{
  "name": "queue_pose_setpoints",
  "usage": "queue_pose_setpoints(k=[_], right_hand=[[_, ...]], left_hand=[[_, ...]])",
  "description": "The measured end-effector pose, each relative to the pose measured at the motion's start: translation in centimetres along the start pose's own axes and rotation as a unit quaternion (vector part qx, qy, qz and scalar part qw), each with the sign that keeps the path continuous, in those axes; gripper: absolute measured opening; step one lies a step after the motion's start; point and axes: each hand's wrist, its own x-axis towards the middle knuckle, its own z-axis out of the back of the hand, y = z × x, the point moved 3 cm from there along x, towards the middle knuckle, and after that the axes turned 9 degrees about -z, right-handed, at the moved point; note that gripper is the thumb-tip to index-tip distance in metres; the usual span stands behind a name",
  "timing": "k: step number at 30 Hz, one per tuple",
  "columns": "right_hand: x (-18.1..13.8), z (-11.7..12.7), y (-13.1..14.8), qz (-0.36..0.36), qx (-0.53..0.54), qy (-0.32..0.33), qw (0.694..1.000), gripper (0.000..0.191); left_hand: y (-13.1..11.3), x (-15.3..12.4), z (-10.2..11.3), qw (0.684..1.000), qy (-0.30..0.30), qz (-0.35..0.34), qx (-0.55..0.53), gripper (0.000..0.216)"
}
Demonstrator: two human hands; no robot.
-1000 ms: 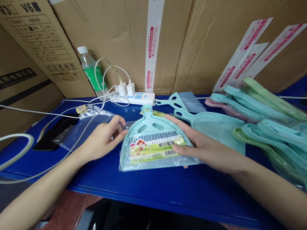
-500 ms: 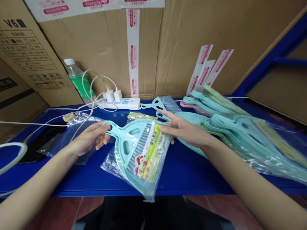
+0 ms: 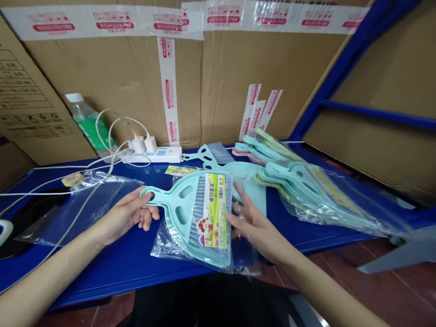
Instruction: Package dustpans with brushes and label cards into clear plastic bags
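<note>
**Left hand [image 3: 127,217] on the handle, right hand [image 3: 252,223] flat at the bag's edge**

Our left hand is closed around the ring end of the handle [image 3: 154,195], thumb over the top and fingers curled beneath. Our right hand is spread wide and holds nothing, its fingertips resting on the loose plastic along the far side of the bagged dustpan set [image 3: 200,213].

The set lies between our hands at the near edge of the blue table [image 3: 112,268]. Its long axis runs left to right: handle toward the left hand, broad pan and label [image 3: 214,211] toward the right. Both hands touch it, but only the left has a grip. The bag's lower corner hangs over the table's front edge.

We cannot tell whether the bag is sealed or whether the handle is inside the plastic. Our right fingers show only blurred where film covers them.

Left of the set lie empty bags [image 3: 85,204] over something dark we cannot make out. Behind it are a loose dustpan [image 3: 250,179] and a loose brush [image 3: 213,154], with a pile of bagged sets [image 3: 306,193] to the right. Farther back are a power strip [image 3: 158,155], a bottle [image 3: 86,123] and cardboard boxes [image 3: 221,81].
</note>
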Motion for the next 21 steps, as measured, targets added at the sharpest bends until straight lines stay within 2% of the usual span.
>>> queue_pose_setpoints(k=[4, 7, 12, 16, 19, 21], right_hand=[[-0.9, -0.2, -0.1, 0.047, -0.009, -0.018, 0.999, 0.117], [-1.4, -0.3, 0.5, 0.075, -0.022, -0.035, 0.996, 0.111], [-1.1, 0.1, 0.8, 0.064, -0.007, -0.018, 0.998, 0.115], [-0.6, 0.5, 0.4, 0.051, -0.021, -0.023, 0.998, 0.116], [-0.7, 0.5, 0.7, 0.070, -0.124, -0.066, 0.988, 0.106], [-1.0, 0.3, 1.1, 0.080, -0.233, -0.097, 0.964, 0.098]], left_hand=[[1.0, 0.0, -0.1, 0.999, 0.024, 0.021, 0.007, 0.043], [0.7, -0.2, -0.9, 1.000, 0.008, 0.029, 0.004, 0.041], [-0.3, -0.6, -1.8, 0.999, -0.043, 0.029, 0.004, 0.047], [0.4, -0.5, -1.4, 0.999, -0.009, 0.032, 0.001, 0.049], [0.9, -0.7, -1.5, 0.999, 0.026, 0.028, 0.003, 0.045], [0.9, -1.1, -1.8, 0.999, 0.033, 0.020, 0.011, 0.039]])
